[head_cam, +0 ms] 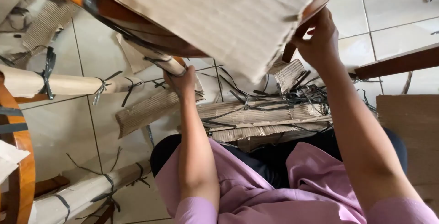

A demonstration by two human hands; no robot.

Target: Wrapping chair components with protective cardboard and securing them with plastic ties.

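Observation:
My left hand [183, 81] grips a chair leg wrapped in brown paper [157, 59], just below the round wooden seat frame [137, 29]. My right hand [318, 38] holds the edge of the wooden chair next to a bare leg [289, 52], fingers curled around it. A large sheet of corrugated cardboard [219, 13] covers the seat between my two hands. The chair is lifted in front of me above my lap.
Strips of corrugated cardboard [256, 118] and a tangle of black plastic straps [297, 96] lie on the tiled floor. Paper-wrapped chair legs [59, 84] tied with straps stand at left. A wooden rail [398, 61] and a cardboard sheet [411, 128] are at right.

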